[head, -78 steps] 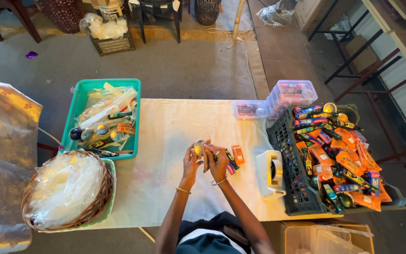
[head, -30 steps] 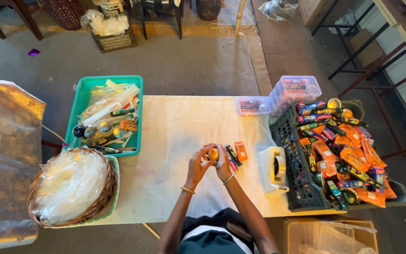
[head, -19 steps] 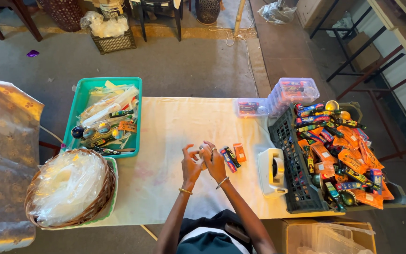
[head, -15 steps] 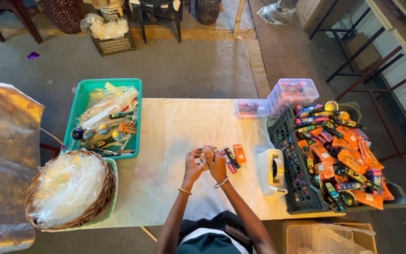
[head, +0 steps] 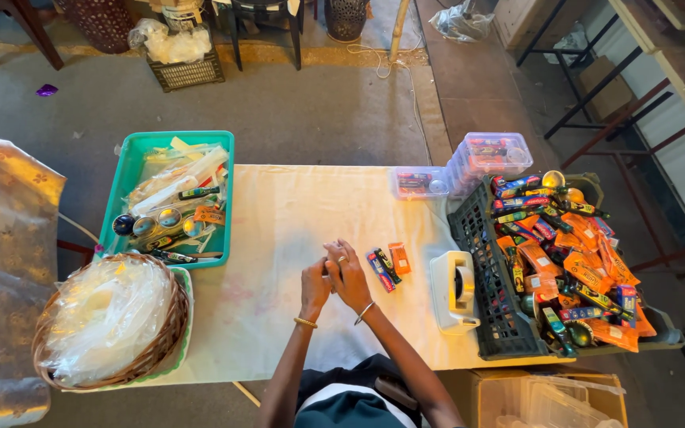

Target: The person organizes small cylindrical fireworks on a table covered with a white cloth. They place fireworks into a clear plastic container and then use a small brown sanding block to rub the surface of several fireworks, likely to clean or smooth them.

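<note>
While both hands meet over the middle of the cloth, the items stand as follows.

Left hand (head: 314,281): pressed against the right hand, fingers curled inward; whether it grips anything cannot be told.
Right hand (head: 350,276): folded over the left, a ring on one finger, a bangle at the wrist; its contents are hidden.
Small packets (head: 384,265): three, one orange and two dark, lying flat on the cloth just beside the right hand on its outer side, not touched.
Tape dispenser (head: 453,291): white, farther out past the packets on the right hand's side, against the crate.
Black crate (head: 495,317): beyond the dispenser, heaped with orange and mixed wrapped goods.
Clear boxes (head: 469,162): two lidded, ahead of the right hand, well apart from it.
Green tray (head: 126,176): ahead of and out from the left hand, holding tubes, round tins and wrappers.
Basket (head: 112,321): wicker, filled with clear plastic bags, out to the left hand's side, near the table edge.
Table cloth (head: 279,214): pale, under both hands.
</note>
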